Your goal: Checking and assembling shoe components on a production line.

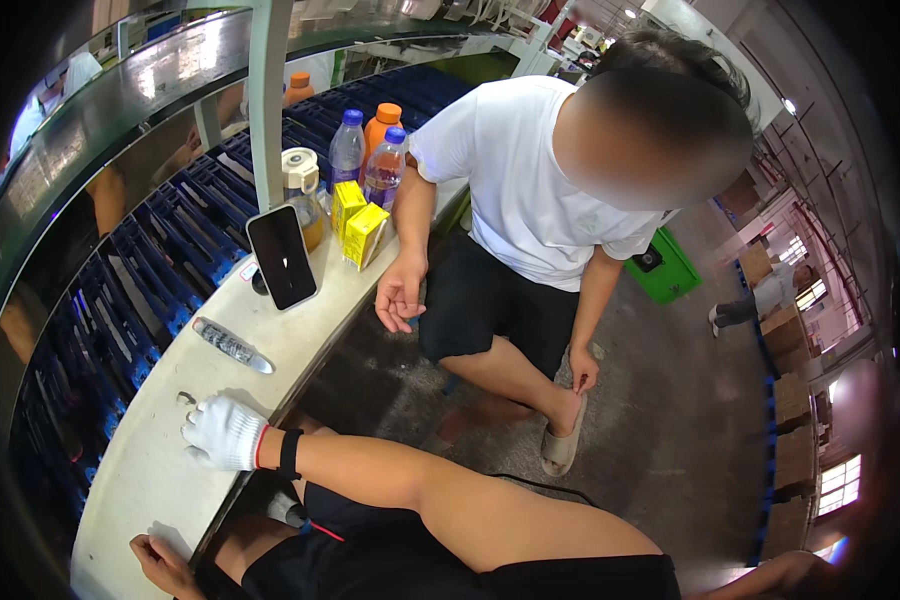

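Note:
On the pale bench point(135, 480), my right hand point(225, 432) rests in a white knit glove, a black band around its wrist. Its fingers are bent down toward the surface, which hides whatever lies under them. A small dark curved piece point(185, 398) lies just beyond the glove. My bare left hand point(160, 562) is at the bench's near end, with its fingers loosely curled and nothing visible in them. Farther along lies a slim tube with a pale tapered end point(232, 345). Behind it a phone point(282, 258) with a dark screen leans upright.
Two yellow cartons point(365, 235), a lidded jug point(305, 190) and several capped bottles point(382, 170) crowd the bench's far end. A conveyor point(135, 290) with dark blue slats curves alongside. Across from me sits a person point(530, 180) in white; a green crate point(665, 268) stands behind.

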`<state>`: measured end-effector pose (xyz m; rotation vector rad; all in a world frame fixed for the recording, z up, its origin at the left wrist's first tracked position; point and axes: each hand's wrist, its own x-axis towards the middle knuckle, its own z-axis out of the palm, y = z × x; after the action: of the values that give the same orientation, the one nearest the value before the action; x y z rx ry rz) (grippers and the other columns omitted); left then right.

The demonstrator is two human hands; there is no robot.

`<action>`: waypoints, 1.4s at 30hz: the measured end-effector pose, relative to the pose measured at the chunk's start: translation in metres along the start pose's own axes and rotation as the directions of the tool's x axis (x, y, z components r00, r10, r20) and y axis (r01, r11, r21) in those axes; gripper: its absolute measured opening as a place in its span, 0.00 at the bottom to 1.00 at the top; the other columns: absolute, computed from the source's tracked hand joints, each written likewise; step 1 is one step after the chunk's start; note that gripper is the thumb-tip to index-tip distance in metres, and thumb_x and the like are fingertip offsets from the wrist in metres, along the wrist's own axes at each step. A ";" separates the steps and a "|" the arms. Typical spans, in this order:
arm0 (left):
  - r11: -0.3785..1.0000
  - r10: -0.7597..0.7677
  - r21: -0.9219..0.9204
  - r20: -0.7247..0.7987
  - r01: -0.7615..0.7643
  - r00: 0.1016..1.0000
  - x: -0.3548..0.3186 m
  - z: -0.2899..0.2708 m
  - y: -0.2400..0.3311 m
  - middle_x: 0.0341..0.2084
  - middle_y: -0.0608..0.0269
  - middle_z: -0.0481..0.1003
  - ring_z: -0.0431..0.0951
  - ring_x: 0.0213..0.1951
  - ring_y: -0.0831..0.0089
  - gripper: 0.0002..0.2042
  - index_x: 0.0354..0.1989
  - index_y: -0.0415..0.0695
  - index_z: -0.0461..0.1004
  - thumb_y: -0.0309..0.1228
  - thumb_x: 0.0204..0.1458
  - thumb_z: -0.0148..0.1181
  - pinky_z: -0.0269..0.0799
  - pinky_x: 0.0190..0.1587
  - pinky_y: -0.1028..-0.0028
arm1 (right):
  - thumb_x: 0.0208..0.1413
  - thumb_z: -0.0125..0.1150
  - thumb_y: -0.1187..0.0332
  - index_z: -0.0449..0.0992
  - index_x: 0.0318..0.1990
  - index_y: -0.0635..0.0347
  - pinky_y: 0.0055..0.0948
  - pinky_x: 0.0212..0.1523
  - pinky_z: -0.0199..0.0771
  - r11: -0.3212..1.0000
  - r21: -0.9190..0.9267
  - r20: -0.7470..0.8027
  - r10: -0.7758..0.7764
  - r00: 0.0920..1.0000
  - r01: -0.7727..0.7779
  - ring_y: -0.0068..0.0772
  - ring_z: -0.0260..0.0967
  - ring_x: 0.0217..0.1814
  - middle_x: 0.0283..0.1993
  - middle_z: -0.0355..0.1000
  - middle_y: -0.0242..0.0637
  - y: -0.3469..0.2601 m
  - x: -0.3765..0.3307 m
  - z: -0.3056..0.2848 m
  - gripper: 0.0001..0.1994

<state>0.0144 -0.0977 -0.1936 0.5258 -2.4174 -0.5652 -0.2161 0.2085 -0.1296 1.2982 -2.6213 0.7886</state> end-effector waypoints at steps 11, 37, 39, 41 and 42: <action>0.998 -0.013 0.060 0.018 0.011 1.000 0.002 -0.002 -0.010 0.23 0.46 0.60 0.60 0.27 0.55 0.21 0.32 0.35 0.63 0.37 0.79 0.48 0.63 0.33 0.58 | 0.63 0.66 0.50 0.82 0.37 0.57 0.48 0.50 0.80 0.999 -0.022 -0.092 -0.031 0.995 0.029 0.49 0.81 0.45 0.38 0.81 0.43 -0.004 0.001 -0.005 0.18; 0.988 -0.117 -0.050 0.358 0.144 0.926 0.067 -0.026 0.060 0.32 0.47 0.80 0.79 0.29 0.55 0.26 0.68 0.34 0.73 0.23 0.59 0.58 0.77 0.35 0.58 | 0.65 0.60 0.60 0.86 0.41 0.51 0.52 0.47 0.83 0.983 0.057 -0.074 -0.172 0.982 0.177 0.52 0.83 0.44 0.41 0.83 0.46 0.023 -0.010 0.001 0.11; 0.997 0.066 0.013 0.267 -0.072 0.961 0.130 -0.015 0.082 0.44 0.45 0.83 0.85 0.41 0.50 0.27 0.68 0.39 0.74 0.27 0.58 0.67 0.81 0.44 0.56 | 0.69 0.59 0.58 0.84 0.38 0.52 0.50 0.45 0.82 0.987 -0.023 -0.110 -0.161 0.981 0.160 0.50 0.82 0.42 0.38 0.81 0.45 0.024 -0.007 -0.026 0.12; 0.992 0.116 -0.070 0.219 -0.103 0.969 0.182 -0.015 0.091 0.56 0.45 0.80 0.83 0.55 0.46 0.27 0.65 0.39 0.75 0.35 0.57 0.72 0.80 0.57 0.55 | 0.66 0.64 0.55 0.82 0.34 0.53 0.47 0.42 0.81 0.987 -0.039 -0.131 -0.162 0.978 0.158 0.47 0.80 0.39 0.36 0.80 0.42 0.018 -0.004 -0.032 0.13; 0.994 0.055 0.078 0.198 -0.072 0.979 0.199 -0.013 0.083 0.55 0.45 0.80 0.82 0.57 0.44 0.28 0.65 0.38 0.75 0.37 0.57 0.73 0.79 0.60 0.53 | 0.65 0.66 0.54 0.81 0.33 0.53 0.47 0.41 0.80 0.979 -0.122 -0.176 -0.182 0.968 0.162 0.46 0.80 0.38 0.35 0.80 0.41 0.017 0.002 -0.024 0.14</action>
<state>-0.1450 -0.1291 -0.0509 0.4448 -2.6445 -0.5089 -0.2333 0.2275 -0.1152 1.3311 -2.3355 0.6959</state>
